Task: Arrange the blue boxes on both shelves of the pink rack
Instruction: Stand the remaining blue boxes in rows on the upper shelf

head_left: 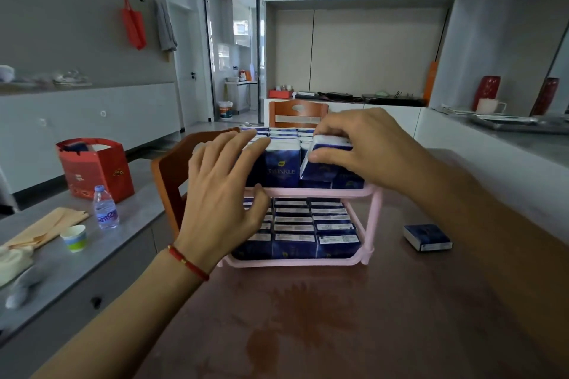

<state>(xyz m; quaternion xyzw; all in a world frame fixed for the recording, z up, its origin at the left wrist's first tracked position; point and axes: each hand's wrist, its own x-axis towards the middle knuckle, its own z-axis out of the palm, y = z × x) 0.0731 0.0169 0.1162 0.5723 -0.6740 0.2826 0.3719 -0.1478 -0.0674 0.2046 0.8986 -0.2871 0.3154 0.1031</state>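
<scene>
A pink two-shelf rack (374, 218) stands on the brown table. Its lower shelf holds several upright blue boxes (294, 234) in rows. More blue boxes (283, 163) stand on the upper shelf. My right hand (366, 148) grips a tilted blue box (320, 168) at the right front of the upper shelf, thumb on its front face. My left hand (224, 191) has spread fingers against the left boxes of the upper shelf, the thumb near the pink rim. One loose blue box (428, 237) lies flat on the table right of the rack.
Two wooden chairs (172, 175) stand behind and left of the rack. On the grey counter at left are a red gift bag (95, 169), a water bottle (105, 208), a paper cup (74, 237) and a folded paper bag (46, 226).
</scene>
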